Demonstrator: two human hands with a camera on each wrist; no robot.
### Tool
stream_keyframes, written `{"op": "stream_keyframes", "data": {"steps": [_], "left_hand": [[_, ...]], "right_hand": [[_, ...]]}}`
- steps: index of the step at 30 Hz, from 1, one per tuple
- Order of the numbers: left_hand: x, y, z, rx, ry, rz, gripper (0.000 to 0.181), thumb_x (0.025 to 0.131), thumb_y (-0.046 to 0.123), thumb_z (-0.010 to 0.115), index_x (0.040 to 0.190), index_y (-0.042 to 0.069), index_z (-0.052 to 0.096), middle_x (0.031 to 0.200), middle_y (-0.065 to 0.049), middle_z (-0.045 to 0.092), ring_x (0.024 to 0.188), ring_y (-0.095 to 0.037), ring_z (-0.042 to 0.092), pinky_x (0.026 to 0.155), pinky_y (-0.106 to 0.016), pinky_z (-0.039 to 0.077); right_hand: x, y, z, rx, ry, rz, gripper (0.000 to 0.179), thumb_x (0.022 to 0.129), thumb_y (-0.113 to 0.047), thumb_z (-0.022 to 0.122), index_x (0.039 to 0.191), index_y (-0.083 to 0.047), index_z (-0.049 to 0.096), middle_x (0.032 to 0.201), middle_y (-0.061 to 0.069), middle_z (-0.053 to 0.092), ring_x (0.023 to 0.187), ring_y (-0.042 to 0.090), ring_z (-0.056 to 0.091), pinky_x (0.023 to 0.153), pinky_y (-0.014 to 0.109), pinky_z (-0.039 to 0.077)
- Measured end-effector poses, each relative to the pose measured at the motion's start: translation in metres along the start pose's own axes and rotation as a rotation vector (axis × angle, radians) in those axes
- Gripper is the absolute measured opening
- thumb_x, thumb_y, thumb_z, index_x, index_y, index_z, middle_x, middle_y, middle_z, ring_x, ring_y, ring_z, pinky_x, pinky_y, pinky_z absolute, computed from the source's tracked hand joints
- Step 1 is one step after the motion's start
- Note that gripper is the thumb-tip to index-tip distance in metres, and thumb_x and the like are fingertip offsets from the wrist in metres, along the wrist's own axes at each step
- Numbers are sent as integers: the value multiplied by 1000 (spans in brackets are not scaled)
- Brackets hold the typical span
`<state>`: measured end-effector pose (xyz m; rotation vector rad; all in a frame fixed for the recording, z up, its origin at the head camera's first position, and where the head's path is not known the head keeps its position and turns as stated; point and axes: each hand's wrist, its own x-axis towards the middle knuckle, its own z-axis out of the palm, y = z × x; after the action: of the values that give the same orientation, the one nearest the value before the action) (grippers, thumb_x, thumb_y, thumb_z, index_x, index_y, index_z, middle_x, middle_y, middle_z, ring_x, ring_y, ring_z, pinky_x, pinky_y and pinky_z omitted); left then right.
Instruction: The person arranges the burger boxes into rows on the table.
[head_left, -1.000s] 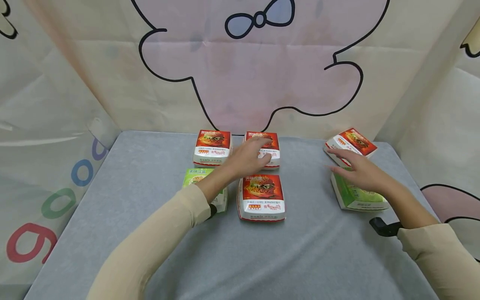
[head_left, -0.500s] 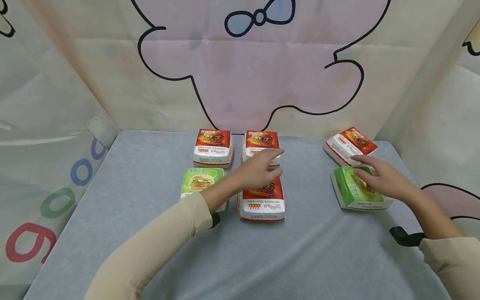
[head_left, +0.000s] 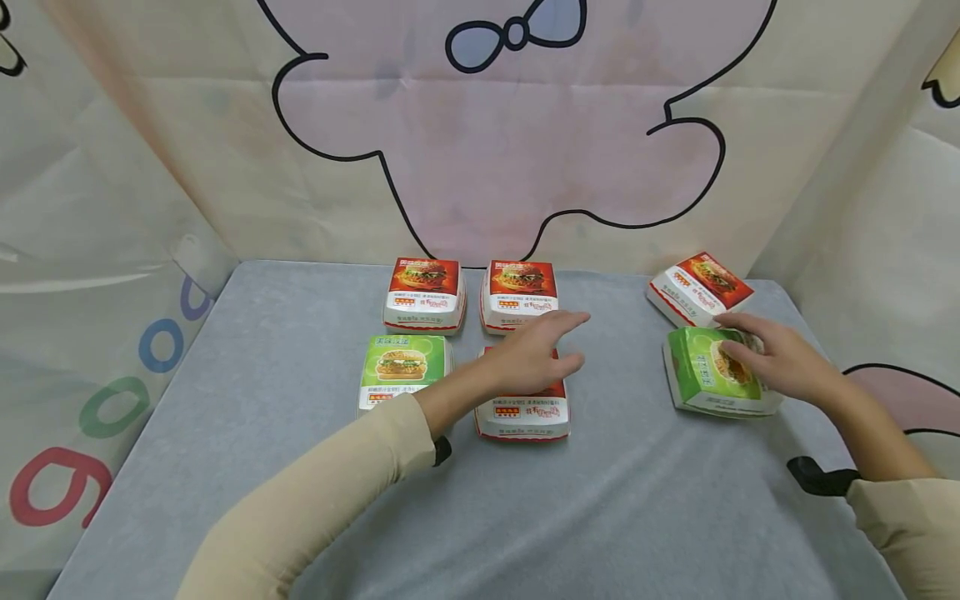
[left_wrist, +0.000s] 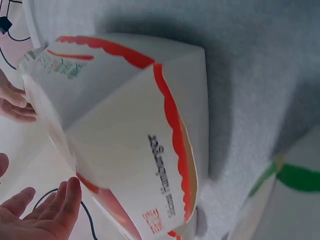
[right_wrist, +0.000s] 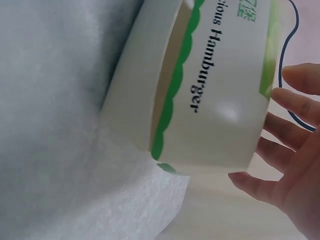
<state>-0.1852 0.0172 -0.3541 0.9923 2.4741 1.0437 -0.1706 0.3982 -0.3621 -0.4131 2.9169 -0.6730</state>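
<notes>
In the head view, my left hand (head_left: 528, 354) is over the front red-and-white hamburger box (head_left: 522, 421), its fingers stretched to the right and holding nothing. The left wrist view shows that box's white side (left_wrist: 130, 135) close up, with the fingertips near its top edge. On the right, my right hand (head_left: 780, 358) lies over the right part of a green hamburger box (head_left: 708, 371). Its thumb is above the box top and its fingers are at the far side. In the right wrist view, spread fingertips (right_wrist: 245, 181) are at the box's edge, not closed round it.
Two red boxes, one back left (head_left: 424, 293) and one back middle (head_left: 520, 292), stand on the grey cloth-covered table (head_left: 300, 350). Another green box (head_left: 402, 367) is front left. Behind the right hand sits an angled red box (head_left: 701, 287). Printed curtains (head_left: 600, 150) enclose the table.
My left hand has moved from the back middle red box toward me, over the front one. My right hand has shifted right and down onto the green box. The boxes look unmoved.
</notes>
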Motion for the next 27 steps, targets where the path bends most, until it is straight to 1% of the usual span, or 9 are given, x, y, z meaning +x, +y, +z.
{"op": "stream_keyframes", "data": {"steps": [2,6,9,14,19,22,27], "left_hand": [[0,1,2,-10,1,8,58,100,24,54,154,17,38,156,1,39,141,-11,36,113,-31,32],[0,3,7,-35,-4,20,58,100,24,55,154,16,38,156,1,39,141,-11,36,113,-30,32],[1,6,10,-40,-9,30,59,100,24,57,154,16,37,156,2,39,143,-10,32,114,-30,31],[2,9,13,-35,-12,43,59,100,24,58,154,16,38,155,2,40,143,-10,33,114,-29,30],[3,14,20,-54,-26,41,59,100,24,58,154,17,38,155,3,40,142,-9,34,113,-28,32],[4,17,24,-45,-29,46,58,100,24,58,154,17,39,155,2,41,142,-9,34,113,-28,32],[6,21,29,3,-36,56,59,99,25,58,154,16,39,154,2,42,141,-9,36,112,-27,32]], "right_hand": [[0,-1,1,-8,-5,8,44,101,-18,58,139,4,50,133,35,50,114,48,47,85,71,40],[1,-6,4,-17,-17,10,45,101,-20,58,139,2,50,132,34,51,112,46,48,85,70,40],[2,-10,7,-3,-23,0,45,101,-20,58,139,1,50,132,33,51,113,47,47,86,71,39],[5,-17,10,4,-27,7,46,100,-21,59,140,1,50,135,31,51,117,48,46,89,72,37],[9,-26,14,4,-39,3,47,100,-21,60,140,2,50,137,31,50,116,45,47,90,72,38],[12,-31,16,3,-42,-8,48,99,-21,60,139,3,51,137,30,51,116,44,48,91,70,38],[18,-36,20,2,-47,-6,51,99,-24,61,140,4,50,139,29,50,122,44,48,94,70,37]]}}
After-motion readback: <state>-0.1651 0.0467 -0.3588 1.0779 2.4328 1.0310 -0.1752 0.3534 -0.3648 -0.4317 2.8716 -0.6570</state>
